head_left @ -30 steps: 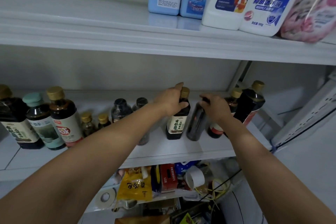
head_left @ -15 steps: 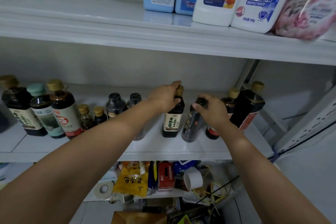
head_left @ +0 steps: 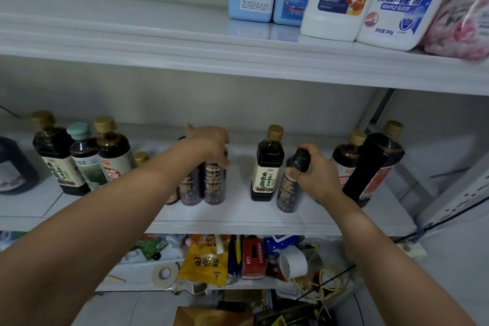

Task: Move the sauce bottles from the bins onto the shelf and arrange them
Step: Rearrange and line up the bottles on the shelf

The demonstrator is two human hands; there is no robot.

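The left hand (head_left: pixel 209 144) has let go of the gold-capped bottle (head_left: pixel 266 167), which now stands free, and has shifted leftward. At the far left, three large bottles (head_left: pixel 84 164) stand grouped on the shelf (head_left: pixel 238 216); the left hand curls down over the tops of a pair of dark bottles (head_left: pixel 214 185) standing side by side; the right hand (head_left: pixel 316 171) grips the neck of a slightly tilted dark bottle (head_left: pixel 289 188) just beside the freed one; two tall bottles (head_left: pixel 375 164) close the row. Placing looks largely done and only the arranging is left; the bins are out of view.
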